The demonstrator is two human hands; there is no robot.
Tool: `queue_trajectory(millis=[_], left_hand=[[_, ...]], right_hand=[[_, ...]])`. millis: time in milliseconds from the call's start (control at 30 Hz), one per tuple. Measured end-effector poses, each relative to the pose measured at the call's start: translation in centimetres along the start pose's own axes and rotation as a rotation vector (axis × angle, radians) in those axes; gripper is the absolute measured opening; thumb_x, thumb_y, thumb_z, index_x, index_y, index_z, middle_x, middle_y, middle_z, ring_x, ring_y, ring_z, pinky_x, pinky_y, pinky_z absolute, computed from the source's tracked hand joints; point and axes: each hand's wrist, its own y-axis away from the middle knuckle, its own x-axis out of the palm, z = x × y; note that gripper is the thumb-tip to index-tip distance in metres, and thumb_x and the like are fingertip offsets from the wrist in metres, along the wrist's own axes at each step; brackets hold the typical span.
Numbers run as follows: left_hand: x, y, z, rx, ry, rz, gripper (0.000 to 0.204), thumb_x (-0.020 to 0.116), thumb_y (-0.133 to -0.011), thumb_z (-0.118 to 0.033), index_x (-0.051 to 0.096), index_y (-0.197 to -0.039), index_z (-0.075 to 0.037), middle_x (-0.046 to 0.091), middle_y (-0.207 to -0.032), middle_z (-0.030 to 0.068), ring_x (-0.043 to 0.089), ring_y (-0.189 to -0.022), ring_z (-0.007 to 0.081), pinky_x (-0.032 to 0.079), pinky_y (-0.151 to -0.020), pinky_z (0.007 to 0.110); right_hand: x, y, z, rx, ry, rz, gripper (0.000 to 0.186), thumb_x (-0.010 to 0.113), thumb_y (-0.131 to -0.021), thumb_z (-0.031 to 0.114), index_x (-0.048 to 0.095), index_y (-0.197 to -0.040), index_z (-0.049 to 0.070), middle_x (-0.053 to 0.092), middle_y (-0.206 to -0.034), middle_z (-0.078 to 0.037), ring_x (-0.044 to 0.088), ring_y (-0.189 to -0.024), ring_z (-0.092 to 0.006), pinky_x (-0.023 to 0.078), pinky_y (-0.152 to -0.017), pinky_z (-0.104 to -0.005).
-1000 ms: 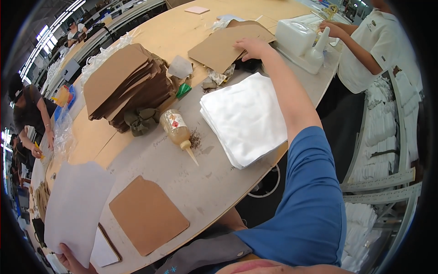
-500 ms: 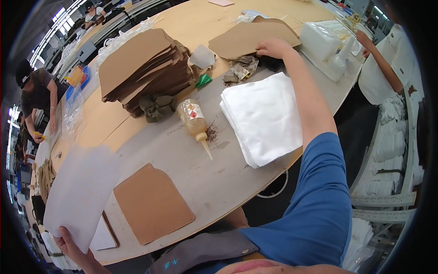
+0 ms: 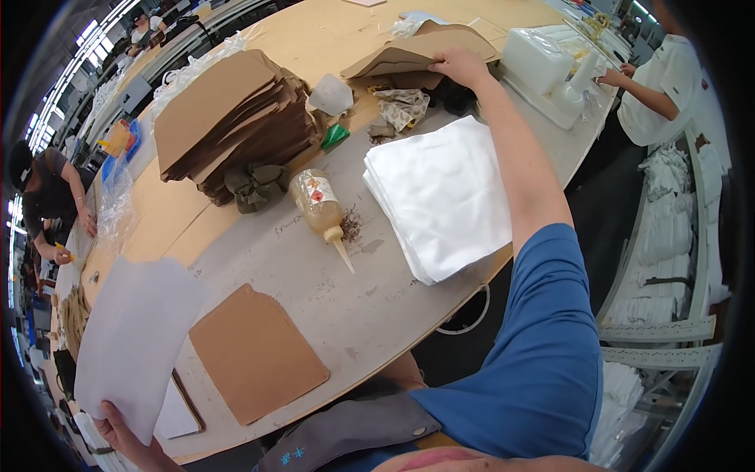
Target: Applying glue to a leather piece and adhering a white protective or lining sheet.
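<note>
A translucent white sheet (image 3: pixel 134 322) is pinched in my left hand (image 3: pixel 118 425) at the lower left. My right hand (image 3: pixel 460 67) reaches far across the table and grips the edge of brown paper pieces (image 3: pixel 405 51), which are slightly raised. Below my right forearm lies a stack of white soft sheets (image 3: pixel 432 197). A single brown card piece (image 3: pixel 255 350) lies in front of me, beside a white-faced piece (image 3: pixel 173 413) partly under the held sheet. A glue bottle with a long nozzle (image 3: pixel 318 204) lies between the white stack and a tall pile of brown pieces (image 3: pixel 212 106).
A crumpled dark cloth (image 3: pixel 252 181) and scraps (image 3: pixel 401 106) lie mid-table. A white plastic container (image 3: pixel 527 59) stands at the back right. Co-workers work at left (image 3: pixel 55 193) and right (image 3: pixel 657 94). A rack of white material (image 3: pixel 653 259) stands beside me at right.
My right hand has moved slightly, and the brown pieces' near edge has lifted and bent. My left hand still holds the translucent sheet. The view has shifted slightly.
</note>
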Motion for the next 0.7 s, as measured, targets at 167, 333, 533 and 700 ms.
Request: queue_trajectory(millis=[167, 333, 533, 700], left_hand=[[-0.3, -0.2, 0.5, 0.007, 0.003, 0.025, 0.037, 0.065, -0.102, -0.031, 0.061, -0.125, -0.003, 0.068, -0.118, 0.0101, 0.066, -0.106, 0.0176, 0.055, -0.091, 0.032], [-0.6, -0.3, 0.7, 0.0, 0.006, 0.027, 0.036, 0.065, -0.102, -0.031, 0.061, -0.126, -0.003, 0.068, -0.12, 0.01, 0.066, -0.107, 0.0174, 0.055, -0.091, 0.032], [-0.2, 0.1, 0.3, -0.007, -0.004, 0.019, 0.036, 0.065, -0.103, -0.03, 0.061, -0.126, -0.004, 0.067, -0.12, 0.0101, 0.066, -0.107, 0.0176, 0.055, -0.091, 0.032], [-0.8, 0.1, 0.7, 0.005, 0.049, 0.088, 0.039, 0.066, -0.102, -0.028, 0.06, -0.129, -0.001, 0.068, -0.121, 0.0116, 0.066, -0.108, 0.0186, 0.055, -0.092, 0.033]], right_hand=[[-0.7, 0.4, 0.9, 0.11, -0.055, 0.016, 0.027, 0.066, -0.095, 0.033, 0.069, -0.107, 0.01, 0.072, -0.092, -0.014, 0.069, -0.087, -0.0311, 0.054, -0.077, -0.0414], [-0.7, -0.1, 0.2, 0.094, -0.248, -0.156, 0.021, 0.061, -0.097, 0.025, 0.067, -0.114, 0.014, 0.073, -0.101, -0.012, 0.069, -0.1, -0.0327, 0.054, -0.083, -0.0445], [-0.3, 0.3, -1.4, -0.209, -0.219, -0.163, 0.03, 0.066, -0.095, 0.025, 0.069, -0.122, 0.013, 0.073, -0.106, -0.013, 0.068, -0.1, -0.0345, 0.054, -0.087, -0.0422], [0.3, 0.9, -1.0, -0.3, -0.028, 0.06, 0.025, 0.066, -0.093, 0.022, 0.072, -0.114, 0.01, 0.073, -0.102, -0.015, 0.068, -0.095, -0.0344, 0.053, -0.086, -0.0412]])
